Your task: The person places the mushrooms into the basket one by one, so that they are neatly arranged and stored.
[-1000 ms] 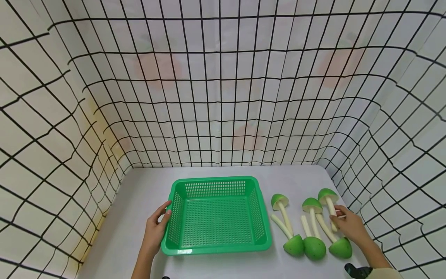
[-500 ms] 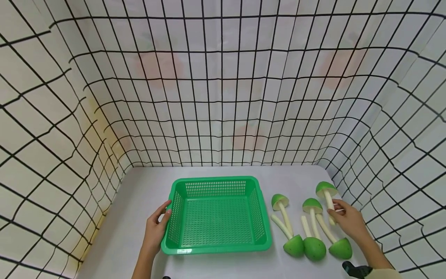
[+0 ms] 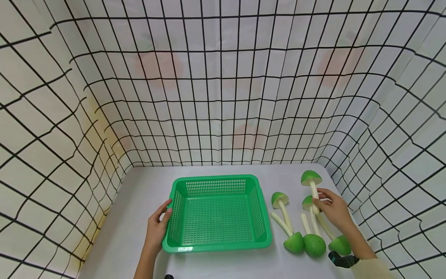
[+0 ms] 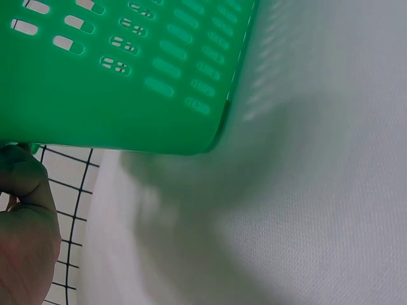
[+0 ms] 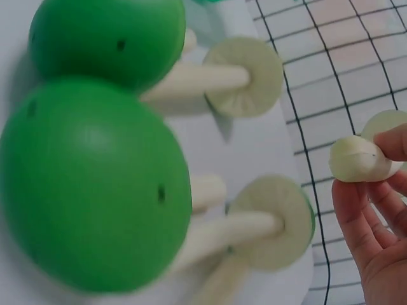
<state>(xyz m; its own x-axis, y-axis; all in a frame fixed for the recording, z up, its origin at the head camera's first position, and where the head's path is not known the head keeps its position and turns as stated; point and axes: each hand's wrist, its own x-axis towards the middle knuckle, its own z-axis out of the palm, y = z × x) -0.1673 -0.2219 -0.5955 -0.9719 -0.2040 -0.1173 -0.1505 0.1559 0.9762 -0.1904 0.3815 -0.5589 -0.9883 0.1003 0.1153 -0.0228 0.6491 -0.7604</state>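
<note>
My right hand (image 3: 333, 209) pinches the pale stem of a green-capped toy mushroom (image 3: 311, 177), lifted with its cap up and away from me. In the right wrist view the stem's rounded end (image 5: 356, 160) shows between thumb and fingers. Below it on the table lie several more such mushrooms, among them one with its cap near me (image 3: 315, 245) and one at the left of the group (image 3: 280, 199). My left hand (image 3: 156, 228) holds the left rim of a green plastic basket (image 3: 217, 247), which has nothing inside. The left wrist view shows the basket's slotted wall (image 4: 127, 114) close up.
A white-covered table (image 3: 122, 232) bears everything. Black grid mesh (image 3: 223, 89) over white sheeting encloses the back and both sides. The basket stands just left of the mushrooms, and the right mesh wall is near my right arm.
My right hand has lifted the mushroom from the right of the group and carried it left and up, over another mushroom. My left hand and the basket have stayed put.
</note>
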